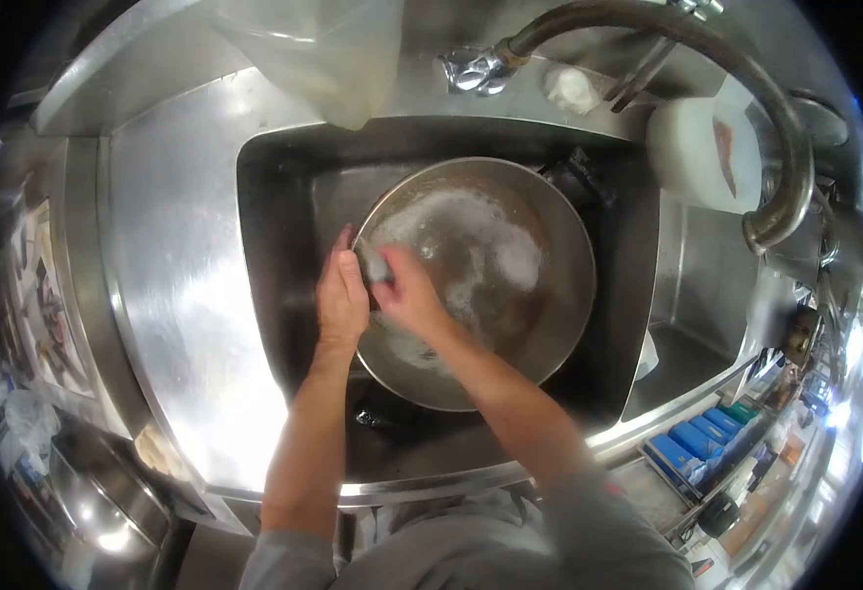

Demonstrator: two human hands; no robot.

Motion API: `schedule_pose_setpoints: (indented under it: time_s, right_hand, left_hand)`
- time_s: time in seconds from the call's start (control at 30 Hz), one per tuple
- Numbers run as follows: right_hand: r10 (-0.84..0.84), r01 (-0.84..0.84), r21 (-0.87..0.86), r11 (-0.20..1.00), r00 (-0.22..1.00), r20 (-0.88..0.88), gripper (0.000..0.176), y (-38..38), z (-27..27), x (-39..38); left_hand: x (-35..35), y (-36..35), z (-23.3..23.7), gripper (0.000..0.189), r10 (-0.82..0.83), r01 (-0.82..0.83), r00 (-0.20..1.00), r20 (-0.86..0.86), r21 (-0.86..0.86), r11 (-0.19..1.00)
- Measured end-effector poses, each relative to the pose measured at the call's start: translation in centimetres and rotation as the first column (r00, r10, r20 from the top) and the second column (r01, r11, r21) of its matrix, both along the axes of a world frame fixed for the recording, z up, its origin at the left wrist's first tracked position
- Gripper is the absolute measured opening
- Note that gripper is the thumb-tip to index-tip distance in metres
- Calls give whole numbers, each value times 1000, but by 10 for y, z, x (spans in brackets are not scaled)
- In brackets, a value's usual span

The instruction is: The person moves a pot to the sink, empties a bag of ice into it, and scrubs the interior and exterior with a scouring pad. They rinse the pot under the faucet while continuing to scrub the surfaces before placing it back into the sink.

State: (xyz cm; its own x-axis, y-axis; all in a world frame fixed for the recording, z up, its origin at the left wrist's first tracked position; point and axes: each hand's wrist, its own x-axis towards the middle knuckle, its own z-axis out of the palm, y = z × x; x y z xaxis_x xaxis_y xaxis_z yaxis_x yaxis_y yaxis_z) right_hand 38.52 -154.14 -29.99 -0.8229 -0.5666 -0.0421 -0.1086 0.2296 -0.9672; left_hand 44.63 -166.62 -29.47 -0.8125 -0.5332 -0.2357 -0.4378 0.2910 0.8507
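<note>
A large round metal pan (574, 339) stands in the dark sink basin (289, 211), holding brownish water with white suds. My left hand (341, 300) is closed around the pan's left rim, thumb on top. Just inside that rim my right hand (410, 287) grips a small greyish pad (373, 265), pressed to the pan's inner wall. The pad is blurred and partly hidden by the fingers, so its exact kind does not show. Both forearms reach in from the sink's front edge.
A curved faucet (613, 15) arches over the back right. A translucent plastic container (318, 44) stands behind the basin. To the right are a white round tub (692, 147) and a second sink basin (712, 265). A steel drainboard (181, 265) lies left.
</note>
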Motion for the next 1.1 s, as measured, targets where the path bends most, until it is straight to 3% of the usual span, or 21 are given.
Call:
schedule_pose_setpoints:
  time_s: [0.03, 0.1, 0.13, 0.2, 0.3, 0.37, 0.43, 0.5, 0.53, 0.6, 0.67, 0.73, 0.8, 0.83, 0.87, 0.9, 0.93, 1.0, 1.07, 1.1]
  right_hand:
    - [92, -87, 102, 991, 995, -47, 37, 21, -11, 11]
    - [95, -148, 166, 975, 953, 288, 38, 52, -24, 42]
    - [97, -150, 166, 975, 952, 289, 38, 59, -33, 60]
    - [260, -329, 282, 901, 931, 256, 42, 69, -55, 88]
    - [329, -383, 224, 896, 913, 244, 44, 37, -109, 68]
    - [171, -260, 241, 935, 926, 335, 45, -7, -117, 14]
    - [10, -127, 384, 914, 956, 293, 53, -19, -69, -61]
    - [-324, 161, 333, 929, 789, 521, 43, -4, 0, -110]
    - [-406, 333, 233, 914, 712, 573, 40, 17, -2, -128]
    - [-464, 573, 73, 816, 574, 674, 39, 80, -13, -150]
    - [-440, 626, 14, 779, 531, 724, 41, 95, -23, -154]
    - [-552, 833, -32, 552, 393, 736, 26, 86, -22, -147]
    - [-537, 735, 102, 670, 386, 750, 32, 38, -29, -136]
    - [-576, 542, 262, 799, 566, 589, 37, 6, -20, -119]
    - [-432, 240, 406, 882, 758, 488, 40, -12, -8, -103]
    - [-285, 206, 281, 937, 917, 280, 44, -19, -64, -67]
    - [-158, 104, 267, 958, 969, 191, 47, -21, -105, -27]
    - [191, -250, 232, 940, 950, 249, 47, 10, -113, 36]
    - [405, -528, 271, 805, 822, 400, 45, 65, -97, 59]
    - [414, -624, 297, 723, 735, 537, 43, 92, -85, 57]
  left_hand:
    - [-5, 2, 3, 46, -1, -8, 998, -65, -140, 990]
    - [-10, 5, 12, 47, 10, -10, 1000, -5, -124, 992]
    - [-10, 5, 15, 48, 15, -8, 998, 67, -103, 995]
    - [-13, 4, 19, 47, 9, -2, 997, 70, -103, 995]
    - [-15, 6, 18, 45, -12, 22, 995, 104, -98, 995]
    - [-18, 2, 20, 44, -6, 21, 992, 123, -119, 993]
    - [-16, 5, 17, 43, -22, 41, 992, 124, -149, 988]
    - [-18, 5, 18, 43, -22, 38, 993, 119, -130, 991]
    - [-17, 6, 19, 43, -4, 17, 994, 111, -117, 993]
    - [-15, 10, 16, 42, 0, 9, 997, 78, -115, 993]
    - [-16, 7, 13, 41, 29, -23, 998, 47, -122, 992]
    - [-15, 6, 13, 40, -2, 18, 995, 102, -158, 987]
    - [-14, 4, 11, 40, -6, 17, 997, 76, -152, 988]
    - [-16, 5, 8, 40, -7, 13, 999, 46, -137, 990]
    - [-16, 7, 9, 40, -19, 25, 999, 48, -121, 992]
    - [-16, 8, 12, 40, -18, 27, 997, 73, -125, 992]
    - [-17, 7, 13, 41, -12, 25, 995, 97, -134, 991]
    - [-15, 5, 10, 42, -18, 34, 994, 111, -148, 988]
    - [-15, 6, 11, 43, -16, 34, 995, 101, -182, 983]
    - [-14, 5, 10, 43, -12, 28, 995, 96, -168, 985]
